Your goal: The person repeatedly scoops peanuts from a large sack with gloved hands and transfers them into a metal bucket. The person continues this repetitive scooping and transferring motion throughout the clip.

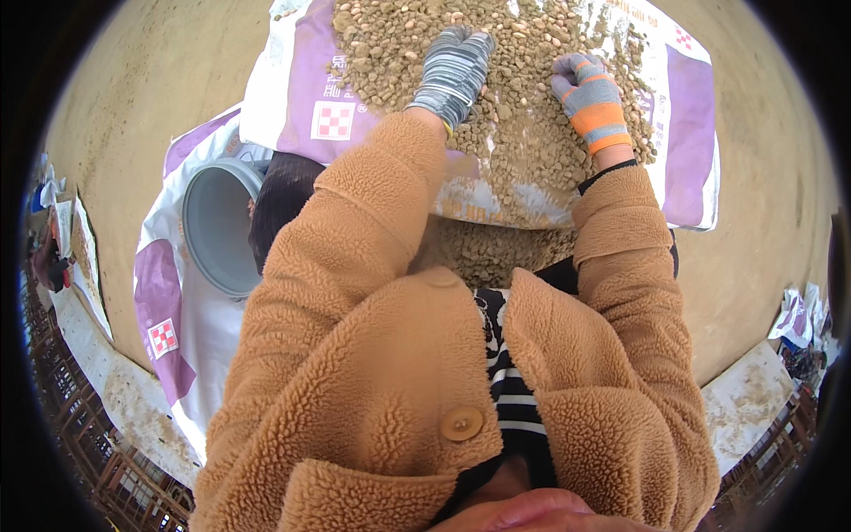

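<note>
Before me lies a white and purple woven sack [688,133], spread flat and strewn with brown clods [532,126] and pale pinkish kernels, perhaps peanuts [412,56]. My left hand [455,73], in a grey and black striped knit glove, rests on the pile with its fingertips down in it. My right hand [590,100], in a grey and orange striped glove, is curled over the clods to the right. The fingertips of both hands are partly hidden, so whether either holds a kernel cannot be told.
A grey plastic bucket [223,229] lies tilted at my left on another white and purple sack [159,312]. More clods [498,249] are heaped below the near edge of the spread sack. A person [53,259] is at the far left. White sheeting [748,399] lies at the lower right.
</note>
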`<act>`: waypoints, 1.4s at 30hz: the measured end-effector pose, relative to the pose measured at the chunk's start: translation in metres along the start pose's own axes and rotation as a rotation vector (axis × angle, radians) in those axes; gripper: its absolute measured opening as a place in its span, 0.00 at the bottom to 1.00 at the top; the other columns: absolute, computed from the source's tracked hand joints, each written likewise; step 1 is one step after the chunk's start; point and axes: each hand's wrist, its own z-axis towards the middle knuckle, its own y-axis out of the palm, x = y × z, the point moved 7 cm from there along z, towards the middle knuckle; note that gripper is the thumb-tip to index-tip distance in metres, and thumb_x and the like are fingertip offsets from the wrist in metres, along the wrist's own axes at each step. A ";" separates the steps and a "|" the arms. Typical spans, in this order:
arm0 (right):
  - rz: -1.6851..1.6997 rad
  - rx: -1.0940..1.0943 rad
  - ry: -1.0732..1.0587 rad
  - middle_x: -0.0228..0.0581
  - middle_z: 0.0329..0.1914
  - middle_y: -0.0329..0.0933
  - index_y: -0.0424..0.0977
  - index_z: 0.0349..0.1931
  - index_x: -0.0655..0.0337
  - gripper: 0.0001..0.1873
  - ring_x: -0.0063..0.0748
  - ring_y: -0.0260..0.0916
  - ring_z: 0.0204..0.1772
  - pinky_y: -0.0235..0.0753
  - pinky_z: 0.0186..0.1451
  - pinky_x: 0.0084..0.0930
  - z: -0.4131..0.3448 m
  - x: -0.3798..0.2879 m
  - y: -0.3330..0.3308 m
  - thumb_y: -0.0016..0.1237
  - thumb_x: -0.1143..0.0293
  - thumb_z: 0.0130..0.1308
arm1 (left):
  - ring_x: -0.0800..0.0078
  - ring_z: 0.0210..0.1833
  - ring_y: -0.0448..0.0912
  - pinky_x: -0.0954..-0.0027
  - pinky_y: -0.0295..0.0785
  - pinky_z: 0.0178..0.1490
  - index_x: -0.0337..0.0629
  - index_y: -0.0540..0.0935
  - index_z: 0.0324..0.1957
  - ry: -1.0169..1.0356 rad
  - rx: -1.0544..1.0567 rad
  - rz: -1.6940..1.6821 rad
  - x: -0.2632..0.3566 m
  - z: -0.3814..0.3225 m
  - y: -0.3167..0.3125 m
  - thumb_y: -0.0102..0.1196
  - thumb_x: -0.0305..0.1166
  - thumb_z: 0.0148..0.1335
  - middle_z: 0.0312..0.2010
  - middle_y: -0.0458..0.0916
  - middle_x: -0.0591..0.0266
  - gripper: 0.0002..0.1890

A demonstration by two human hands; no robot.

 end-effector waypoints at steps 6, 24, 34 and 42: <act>-0.163 -0.209 -0.077 0.38 0.43 0.76 0.78 0.42 0.52 0.09 0.43 0.74 0.48 0.76 0.51 0.36 -0.004 -0.015 0.006 0.53 0.65 0.62 | 0.79 0.20 0.64 0.76 0.65 0.22 0.39 0.71 0.26 -0.299 -0.118 -0.883 -0.014 -0.003 0.006 0.51 0.31 0.62 0.19 0.66 0.69 0.09; -0.182 -0.253 0.139 0.40 0.45 0.78 0.77 0.43 0.52 0.13 0.43 0.74 0.52 0.73 0.56 0.36 -0.016 -0.015 0.005 0.54 0.66 0.57 | 0.57 0.44 0.81 0.58 0.75 0.50 0.42 0.79 0.45 0.560 -0.286 1.364 -0.014 -0.046 0.073 0.52 0.35 0.63 0.39 0.81 0.51 0.12; 0.798 -0.243 -0.132 0.33 0.38 0.80 0.78 0.47 0.61 0.12 0.22 0.76 0.41 0.77 0.42 0.21 -0.018 -0.094 -0.004 0.55 0.69 0.63 | 0.71 0.26 0.71 0.76 0.70 0.23 0.34 0.73 0.38 -0.370 -0.126 -0.988 -0.041 -0.043 0.019 0.44 0.39 0.66 0.24 0.71 0.61 0.15; 0.268 -0.099 -0.140 0.43 0.46 0.77 0.78 0.47 0.51 0.14 0.45 0.75 0.49 0.75 0.53 0.37 0.000 -0.082 0.043 0.53 0.63 0.61 | 0.79 0.17 0.64 0.77 0.61 0.16 0.42 0.75 0.35 -0.287 0.256 -0.486 -0.056 -0.021 -0.042 0.51 0.41 0.66 0.21 0.68 0.70 0.12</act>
